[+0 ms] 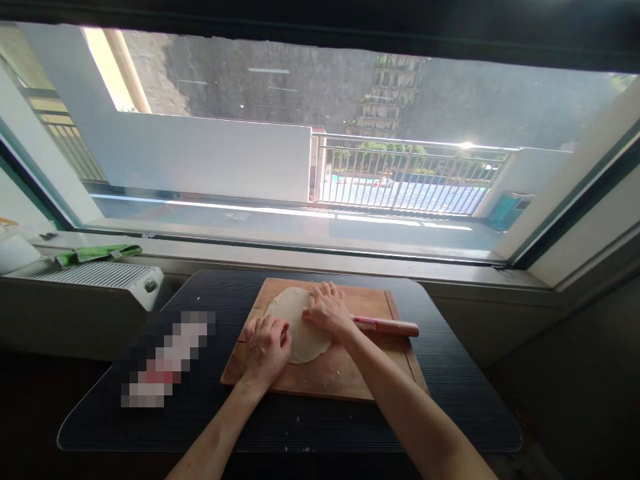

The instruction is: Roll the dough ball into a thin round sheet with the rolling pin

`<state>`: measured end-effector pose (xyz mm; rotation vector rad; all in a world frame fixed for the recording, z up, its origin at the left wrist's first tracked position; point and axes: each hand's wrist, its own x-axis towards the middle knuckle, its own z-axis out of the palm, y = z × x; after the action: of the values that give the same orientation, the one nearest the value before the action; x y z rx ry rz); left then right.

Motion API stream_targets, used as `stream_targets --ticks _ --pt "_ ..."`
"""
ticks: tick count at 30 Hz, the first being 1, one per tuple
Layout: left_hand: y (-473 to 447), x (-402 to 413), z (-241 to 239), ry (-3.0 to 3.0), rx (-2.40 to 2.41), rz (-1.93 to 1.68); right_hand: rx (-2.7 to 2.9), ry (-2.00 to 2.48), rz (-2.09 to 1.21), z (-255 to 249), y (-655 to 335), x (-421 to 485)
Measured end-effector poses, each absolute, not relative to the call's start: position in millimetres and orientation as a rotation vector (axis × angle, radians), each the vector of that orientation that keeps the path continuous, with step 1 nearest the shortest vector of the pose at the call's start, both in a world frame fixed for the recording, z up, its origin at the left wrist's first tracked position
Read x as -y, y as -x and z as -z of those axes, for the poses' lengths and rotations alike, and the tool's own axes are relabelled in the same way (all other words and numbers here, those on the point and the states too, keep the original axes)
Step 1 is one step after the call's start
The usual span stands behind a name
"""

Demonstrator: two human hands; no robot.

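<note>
A flat round sheet of pale dough (pixel 298 319) lies on a wooden cutting board (pixel 350 373) on a dark table (pixel 440 373). My left hand (pixel 267 347) lies on the near left edge of the dough, fingers curled over a rolling pin hidden under both hands. My right hand (pixel 327 310) presses on the dough's right side, fingers bent over the same pin. The pin's reddish end (pixel 387 325) sticks out to the right of my right hand, across the board.
A blurred-out object (pixel 165 357) lies on the table's left part. A white radiator (pixel 100 277) with a green packet (pixel 97 253) on the sill stands at the left. A wide window (pixel 320 160) runs behind the table. Flour crumbs dot the board.
</note>
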<state>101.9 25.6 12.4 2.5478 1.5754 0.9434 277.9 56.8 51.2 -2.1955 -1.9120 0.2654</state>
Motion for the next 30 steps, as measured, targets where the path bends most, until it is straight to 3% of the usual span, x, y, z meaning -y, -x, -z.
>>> stream_targets --ticks 4,9,16,24,30 --pt "-103.1 -26.1 -11.5 -2.564 -1.583 -0.940 1.901 2.158 -0.130 -49.1 -276.7 -53.6" --pt "-102.3 -25.2 -11.2 -2.590 -1.587 -0.924 1.810 2.260 -0.196 -57.4 -285.3 -75.2" --pt "-101.6 -25.7 -9.0 -2.623 -1.571 -0.918 1.904 2.110 -0.016 -39.1 -267.1 -29.9" --pt "-101.6 -24.7 -11.0 -2.611 -1.594 -0.893 1.826 2.260 -0.253 -58.4 -282.3 -64.2" --pt "-101.6 -26.2 -9.9 -2.586 -1.579 -0.870 1.922 2.141 -0.032 -43.6 -268.0 -28.3"
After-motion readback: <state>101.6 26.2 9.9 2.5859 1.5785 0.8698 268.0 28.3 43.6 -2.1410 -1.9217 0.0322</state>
